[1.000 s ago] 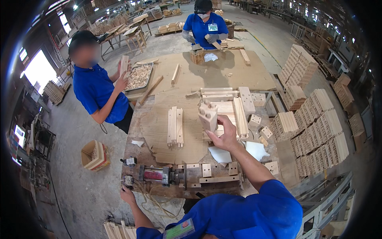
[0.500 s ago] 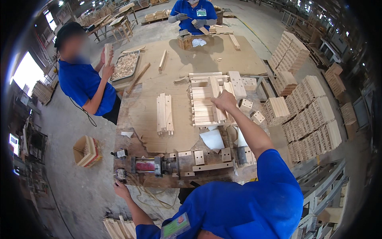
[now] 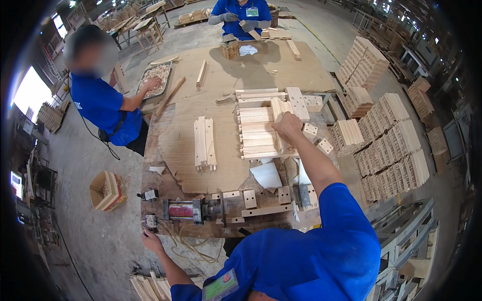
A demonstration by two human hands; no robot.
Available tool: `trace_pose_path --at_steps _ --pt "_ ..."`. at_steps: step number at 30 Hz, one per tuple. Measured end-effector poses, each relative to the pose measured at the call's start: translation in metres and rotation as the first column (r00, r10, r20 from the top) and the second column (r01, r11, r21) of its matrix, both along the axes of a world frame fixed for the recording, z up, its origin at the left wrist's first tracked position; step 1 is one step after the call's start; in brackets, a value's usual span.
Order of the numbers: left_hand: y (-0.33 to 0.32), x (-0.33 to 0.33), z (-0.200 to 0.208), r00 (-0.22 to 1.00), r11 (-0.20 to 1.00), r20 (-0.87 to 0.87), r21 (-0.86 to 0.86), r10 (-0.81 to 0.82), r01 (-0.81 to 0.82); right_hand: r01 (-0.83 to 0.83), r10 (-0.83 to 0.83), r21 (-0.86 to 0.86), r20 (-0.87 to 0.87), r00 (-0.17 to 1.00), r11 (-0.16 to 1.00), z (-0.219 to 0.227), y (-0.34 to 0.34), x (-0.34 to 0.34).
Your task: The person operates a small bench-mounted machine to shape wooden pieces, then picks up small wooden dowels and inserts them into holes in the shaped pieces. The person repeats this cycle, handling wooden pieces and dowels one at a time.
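Note:
My right hand (image 3: 288, 125) is closed on a pale wooden slat (image 3: 276, 110), held tilted over a row of similar slats (image 3: 256, 131) on the table. Its far end rises between my fingers and the row's far side; part of it is hidden by my hand. Down at the table's near left edge, my left hand (image 3: 152, 241) is curled just below a small valve (image 3: 150, 221) with hoses. What its fingers grip is too small to make out. A cylinder clamp (image 3: 185, 209) with a red body lies right of the valve, in line with drilled wooden blocks (image 3: 250, 198).
A bundle of slats (image 3: 204, 143) lies left of the row. Drilled blocks (image 3: 298, 103) and white foam (image 3: 266, 175) surround it. One co-worker (image 3: 105, 105) reaches into a tray of small wood pieces (image 3: 156, 79); another (image 3: 241, 20) works opposite. Stacked wood (image 3: 389, 145) stands right.
My right hand has shifted slightly right with the slat, which now leans more. The co-worker at left has lowered a hand into the tray. My left hand stays by the valve.

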State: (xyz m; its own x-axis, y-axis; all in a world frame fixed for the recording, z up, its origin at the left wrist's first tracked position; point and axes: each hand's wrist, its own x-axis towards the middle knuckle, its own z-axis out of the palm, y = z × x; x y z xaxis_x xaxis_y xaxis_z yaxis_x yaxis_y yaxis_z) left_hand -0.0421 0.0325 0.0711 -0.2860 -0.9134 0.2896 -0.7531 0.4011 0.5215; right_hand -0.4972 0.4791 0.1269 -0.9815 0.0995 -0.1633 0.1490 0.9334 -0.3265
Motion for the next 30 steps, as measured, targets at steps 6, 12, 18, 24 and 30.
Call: trace_pose_path --at_steps 6,12,18,24,30 --pt "-0.002 -0.007 -0.004 0.997 0.997 0.080 -0.077 0.018 -0.012 0.003 0.000 0.078 -0.033 0.999 0.997 -0.018 0.009 -0.011" --pt "-0.004 -0.003 -0.007 0.995 0.998 0.092 -0.044 0.045 -0.041 -0.069 0.078 0.063 -0.158 0.984 0.996 -0.031 0.003 0.006" --pt "-0.004 -0.005 -0.008 0.994 0.998 0.098 -0.042 0.045 -0.041 -0.015 0.049 0.125 -0.275 0.960 0.992 -0.031 0.010 0.017" --pt "-0.001 -0.014 -0.011 0.976 0.959 0.106 -0.235 0.190 -0.161 0.098 -0.099 -0.023 -0.070 0.993 0.995 -0.032 0.011 0.017" --pt "0.029 -0.100 -0.022 0.973 0.956 -0.204 -0.290 -0.107 0.044 -0.027 0.012 -0.024 -0.464 0.886 0.999 -0.060 0.014 0.033"
